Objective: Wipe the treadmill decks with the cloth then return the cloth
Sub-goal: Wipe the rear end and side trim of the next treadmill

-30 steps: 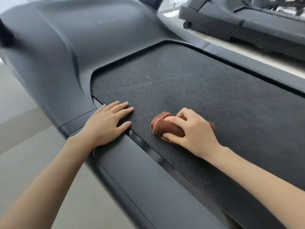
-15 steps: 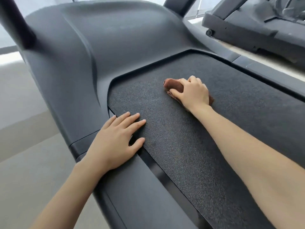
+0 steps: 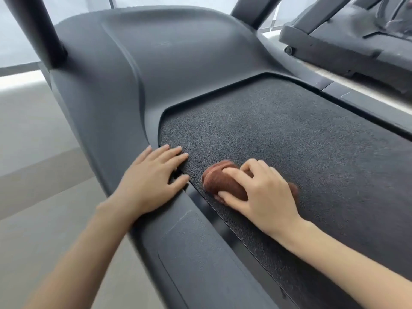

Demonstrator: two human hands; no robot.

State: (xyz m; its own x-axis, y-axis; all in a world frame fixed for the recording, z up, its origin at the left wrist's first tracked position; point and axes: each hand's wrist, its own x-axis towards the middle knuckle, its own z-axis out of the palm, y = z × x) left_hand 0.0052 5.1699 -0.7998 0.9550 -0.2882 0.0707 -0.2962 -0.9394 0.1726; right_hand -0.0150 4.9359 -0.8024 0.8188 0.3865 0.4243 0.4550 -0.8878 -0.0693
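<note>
A bunched brown cloth (image 3: pixel 223 180) lies on the black textured treadmill deck (image 3: pixel 289 134), close to its near left edge. My right hand (image 3: pixel 260 195) grips the cloth with curled fingers and presses it onto the belt. My left hand (image 3: pixel 151 181) rests flat with straight fingers on the grey side rail (image 3: pixel 185 248), its fingertips reaching over onto the belt's corner. Part of the cloth is hidden under my right hand.
The grey motor cover (image 3: pixel 156 70) rises beyond the deck, with a dark upright post (image 3: pixel 38 30) at the far left. A second treadmill (image 3: pixel 356 45) stands at the upper right across a strip of pale floor. Beige floor (image 3: pixel 33 197) lies to the left.
My right hand has dragged the cloth back from the front of the belt toward me, to the near left edge. My left hand stayed planted on the side rail.
</note>
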